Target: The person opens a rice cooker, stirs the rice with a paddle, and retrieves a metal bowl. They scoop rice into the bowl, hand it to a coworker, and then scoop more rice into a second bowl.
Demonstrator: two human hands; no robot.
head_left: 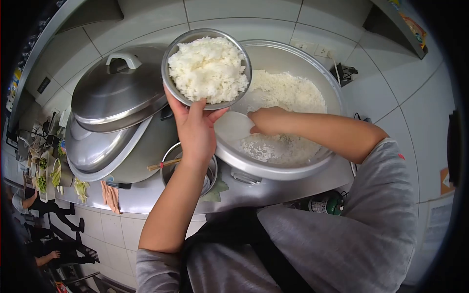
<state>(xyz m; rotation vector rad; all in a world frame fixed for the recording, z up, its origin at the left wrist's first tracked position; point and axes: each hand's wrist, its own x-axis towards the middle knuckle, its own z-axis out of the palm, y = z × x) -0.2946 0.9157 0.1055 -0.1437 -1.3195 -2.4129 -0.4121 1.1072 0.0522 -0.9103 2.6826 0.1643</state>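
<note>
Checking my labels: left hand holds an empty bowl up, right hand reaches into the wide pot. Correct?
One error: the bowl isn't empty; the head view shows it heaped with rice. The left hand does hold it up, and the right hand reaches into the wide pot.

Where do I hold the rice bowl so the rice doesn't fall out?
Probably best from below, on the side nearest you: spread your fingers under the bowl and rest your thumb on the near rim. Its round wall gives your hand something to cup, and the rice is heaped, so reaching over the top could knock grains off. The left hand holds it from the near side.
</note>
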